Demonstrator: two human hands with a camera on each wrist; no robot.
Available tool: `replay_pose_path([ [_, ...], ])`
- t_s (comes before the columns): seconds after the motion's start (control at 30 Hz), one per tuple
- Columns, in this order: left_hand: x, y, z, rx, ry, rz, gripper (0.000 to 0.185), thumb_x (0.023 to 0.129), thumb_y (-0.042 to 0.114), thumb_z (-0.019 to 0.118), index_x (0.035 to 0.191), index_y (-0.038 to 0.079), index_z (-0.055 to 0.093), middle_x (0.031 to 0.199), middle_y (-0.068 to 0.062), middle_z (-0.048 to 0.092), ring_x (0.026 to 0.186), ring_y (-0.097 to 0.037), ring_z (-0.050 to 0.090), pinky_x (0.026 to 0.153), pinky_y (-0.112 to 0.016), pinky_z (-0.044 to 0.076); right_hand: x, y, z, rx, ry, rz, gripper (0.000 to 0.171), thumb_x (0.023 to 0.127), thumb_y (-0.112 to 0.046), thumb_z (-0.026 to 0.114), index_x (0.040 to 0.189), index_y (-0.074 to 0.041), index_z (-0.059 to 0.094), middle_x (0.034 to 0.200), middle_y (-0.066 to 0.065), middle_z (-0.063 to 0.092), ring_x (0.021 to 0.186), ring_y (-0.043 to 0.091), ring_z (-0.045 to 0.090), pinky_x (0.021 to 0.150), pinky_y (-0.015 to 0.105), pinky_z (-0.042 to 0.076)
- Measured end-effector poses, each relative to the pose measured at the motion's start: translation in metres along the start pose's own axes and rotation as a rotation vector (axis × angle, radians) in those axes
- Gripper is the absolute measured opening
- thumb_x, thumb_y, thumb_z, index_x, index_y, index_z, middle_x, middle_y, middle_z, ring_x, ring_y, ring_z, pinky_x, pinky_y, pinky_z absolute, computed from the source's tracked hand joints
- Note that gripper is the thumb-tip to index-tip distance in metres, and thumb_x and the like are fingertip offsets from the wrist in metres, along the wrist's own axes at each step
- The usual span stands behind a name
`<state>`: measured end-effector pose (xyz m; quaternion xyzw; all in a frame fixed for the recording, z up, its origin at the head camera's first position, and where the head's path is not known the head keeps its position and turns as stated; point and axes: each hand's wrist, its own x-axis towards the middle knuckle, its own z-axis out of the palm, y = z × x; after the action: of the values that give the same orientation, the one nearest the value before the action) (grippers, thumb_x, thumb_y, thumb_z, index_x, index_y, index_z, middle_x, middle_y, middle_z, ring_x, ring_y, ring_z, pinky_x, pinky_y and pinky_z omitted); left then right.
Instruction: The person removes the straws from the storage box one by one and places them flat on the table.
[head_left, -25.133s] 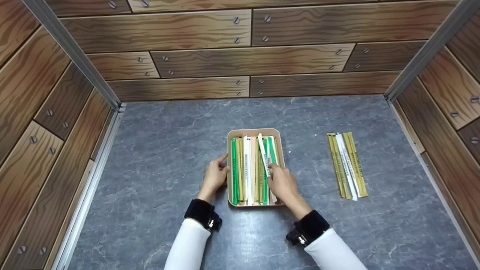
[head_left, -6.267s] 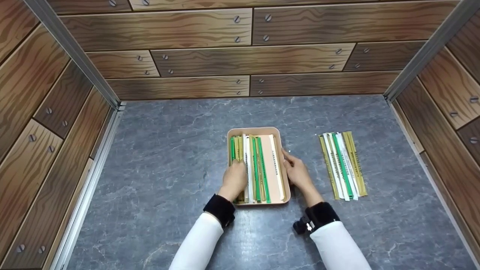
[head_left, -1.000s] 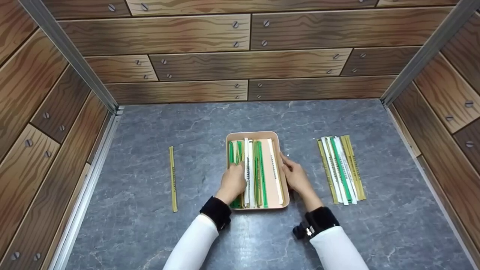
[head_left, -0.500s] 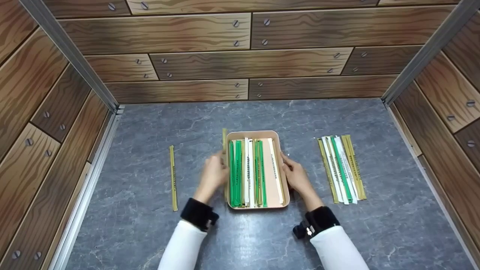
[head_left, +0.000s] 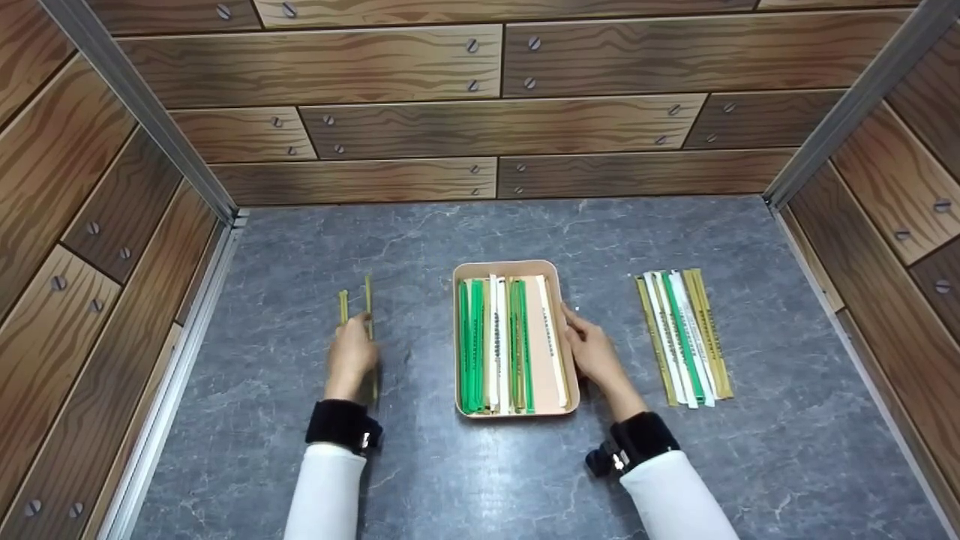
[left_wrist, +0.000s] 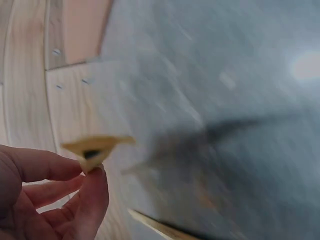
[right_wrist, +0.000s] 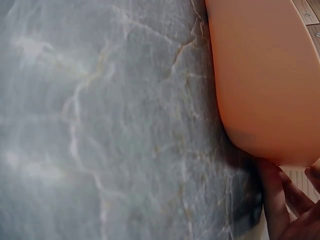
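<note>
Head view shows our left hand (head_left: 349,358) pinching a yellow-sleeved chopstick pair (head_left: 368,300) just beside the lone yellow pair (head_left: 343,304) lying on the grey slate tabletop (head_left: 300,450). We judge it best lowered parallel, ends level, and released only once flat. Our right hand (head_left: 596,356) rests relaxed fingers against the beige tray (head_left: 504,266), steadying it; sorted sleeves (head_left: 684,337) lie well right

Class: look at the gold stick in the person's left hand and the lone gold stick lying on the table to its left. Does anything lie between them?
Nothing visible does: the held stick in the left hand hangs just right of the lone stick, with only bare table between.
</note>
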<state>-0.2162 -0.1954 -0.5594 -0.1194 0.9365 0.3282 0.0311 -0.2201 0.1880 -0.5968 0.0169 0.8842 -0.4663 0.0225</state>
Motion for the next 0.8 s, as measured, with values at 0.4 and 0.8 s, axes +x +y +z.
replay_pose_path([
  [0.4, 0.006, -0.022, -0.008, 0.164, -0.056, -0.138, 0.051, 0.093, -0.001, 0.052, 0.142, 0.011, 0.051, 0.125, -0.028, 0.059, 0.105, -0.047, 0.059, 0.075, -0.06, 0.051, 0.0, -0.001, 0.0, 0.0, -0.002, -0.009, 0.044, 0.101, -0.014, 0.053, 0.145, -0.016, 0.049, 0.14, 0.023, 0.049, 0.125, 0.037, 0.05, 0.103, 0.05, 0.04],
  [0.8, 0.005, -0.032, -0.007, 0.178, -0.076, -0.11, 0.045, 0.095, -0.002, 0.054, 0.139, 0.006, 0.054, 0.124, -0.029, 0.059, 0.102, -0.047, 0.06, 0.073, -0.059, 0.051, -0.002, -0.001, -0.001, 0.02, -0.012, -0.022, 0.044, 0.102, -0.013, 0.051, 0.146, -0.014, 0.047, 0.139, 0.025, 0.05, 0.121, 0.037, 0.053, 0.1, 0.05, 0.043],
])
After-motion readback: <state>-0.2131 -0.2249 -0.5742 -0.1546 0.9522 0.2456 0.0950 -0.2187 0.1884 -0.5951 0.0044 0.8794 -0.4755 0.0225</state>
